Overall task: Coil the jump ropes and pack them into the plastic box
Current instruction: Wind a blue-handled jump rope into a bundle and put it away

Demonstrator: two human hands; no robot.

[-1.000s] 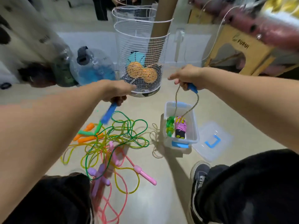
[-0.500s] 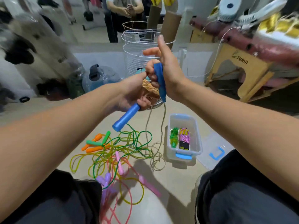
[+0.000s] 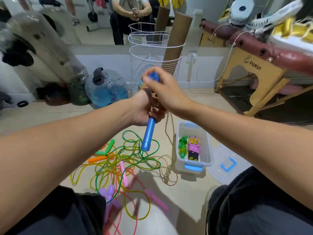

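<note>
Your hands have closed together since a second ago: right hand (image 3: 166,92) fingers curl round the upper blue handle (image 3: 153,77), left hand (image 3: 145,111) grips the lower handle (image 3: 149,134). Keep both parallel, wind the cord (image 3: 169,133) tight. Box (image 3: 207,150) sits at four o'clock.

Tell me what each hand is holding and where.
Left hand grips one blue handle at its upper end; right hand grips the other handle near its top.
</note>
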